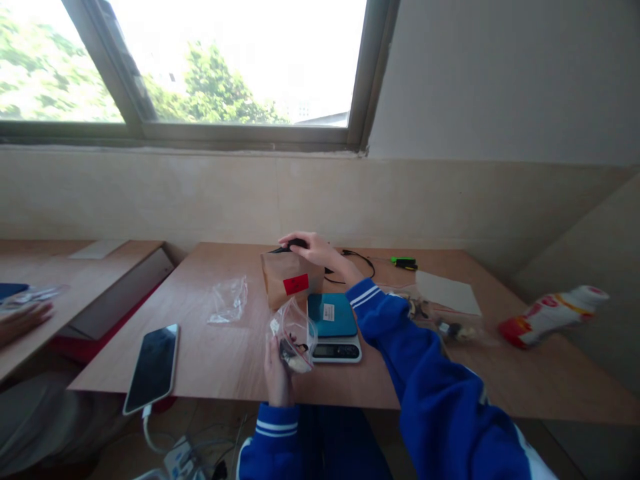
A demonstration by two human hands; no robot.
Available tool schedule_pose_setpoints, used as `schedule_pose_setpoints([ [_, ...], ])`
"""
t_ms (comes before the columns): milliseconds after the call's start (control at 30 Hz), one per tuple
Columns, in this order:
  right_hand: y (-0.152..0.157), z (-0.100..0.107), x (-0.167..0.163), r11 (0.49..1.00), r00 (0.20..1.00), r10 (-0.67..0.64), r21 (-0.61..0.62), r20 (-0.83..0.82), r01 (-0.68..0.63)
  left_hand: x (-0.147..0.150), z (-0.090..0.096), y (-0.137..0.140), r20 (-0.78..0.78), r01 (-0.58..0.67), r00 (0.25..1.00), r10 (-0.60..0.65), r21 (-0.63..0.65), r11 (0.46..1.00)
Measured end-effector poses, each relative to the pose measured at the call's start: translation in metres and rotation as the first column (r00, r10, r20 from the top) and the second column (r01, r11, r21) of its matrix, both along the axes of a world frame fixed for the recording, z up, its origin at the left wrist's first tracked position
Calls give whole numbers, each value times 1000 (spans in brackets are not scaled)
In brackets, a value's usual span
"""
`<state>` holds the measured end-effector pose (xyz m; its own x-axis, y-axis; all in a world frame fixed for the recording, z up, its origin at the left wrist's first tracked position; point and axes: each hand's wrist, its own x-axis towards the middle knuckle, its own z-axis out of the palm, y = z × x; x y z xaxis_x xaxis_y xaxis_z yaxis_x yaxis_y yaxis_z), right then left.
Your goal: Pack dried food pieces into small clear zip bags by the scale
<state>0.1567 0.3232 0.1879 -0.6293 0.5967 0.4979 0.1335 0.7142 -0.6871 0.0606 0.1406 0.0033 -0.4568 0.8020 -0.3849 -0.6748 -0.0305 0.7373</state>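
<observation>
My left hand [277, 370] is closed around a clear zip bag [296, 333], its mouth facing up. Dark and pale pieces sit at the bottom of that bag; their kind is too small to make out. At the mouth of a brown paper bag [277, 280] with a red label is my right hand [315, 250], its fingers curled over a black object [298, 243] of unclear kind. Just right of the zip bag lies a digital scale [340, 353] with a blue-green top plate [335, 317], partly under my right forearm.
An empty clear bag [229, 300] and a charging phone [153, 367] lie on the left. To the right are filled clear bags [455, 328], white paper [447, 292], green-and-black tools [403, 263] and a red-and-white bottle [550, 317]. Another person's hand [25, 320] rests on the neighbouring table.
</observation>
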Motion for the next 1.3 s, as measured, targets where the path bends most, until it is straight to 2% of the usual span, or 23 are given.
schedule_pose_setpoints([
  [167,-1,0,2,992,991,-91,101,96,82,-4,3,-2,8,-18,1000,18,-6,1000],
  [300,-5,6,3,975,978,-130,202,162,96,-3,4,-3,37,-9,999,9,-4,1000],
  [367,-16,10,5,958,977,-170,252,131,133,-3,5,-3,23,-9,1000,9,-1,1000],
  [433,-37,12,11,945,974,-225,250,30,210,-2,8,-3,1,0,1000,0,6,1000],
  [467,-51,10,16,947,969,-243,209,-35,245,-2,11,-3,-13,8,1000,-8,11,1000],
  [533,-82,1,26,963,956,-260,38,-133,267,0,18,-4,-54,29,998,-28,23,999],
  [600,-114,-16,35,970,976,-188,-180,-114,165,1,24,-5,-123,28,992,-22,47,998],
  [633,-128,-27,39,958,984,-165,-247,-68,144,2,26,-6,-164,18,986,-9,57,998],
  [767,-163,-70,42,928,976,-216,-311,4,206,6,27,-10,-302,-49,951,64,56,997],
  [867,-172,-93,40,905,989,-137,-414,-63,99,7,31,-12,-377,-1,925,33,85,996],
  [933,-175,-104,39,860,987,-90,-510,-131,11,7,39,-12,-481,41,877,14,104,994],
  [1033,-179,-115,39,780,972,-99,-623,-212,-56,4,54,-12,-638,81,770,-8,85,993],
  [1067,-180,-118,39,755,968,-106,-652,-229,-72,3,59,-11,-654,97,756,-27,72,993],
  [1200,-180,-127,35,673,960,-138,-734,-245,-91,1,66,-11,-558,95,829,-36,76,993],
  [1300,-178,-131,31,666,947,-189,-742,-259,-70,-1,61,-9,-547,30,837,9,63,998],
])
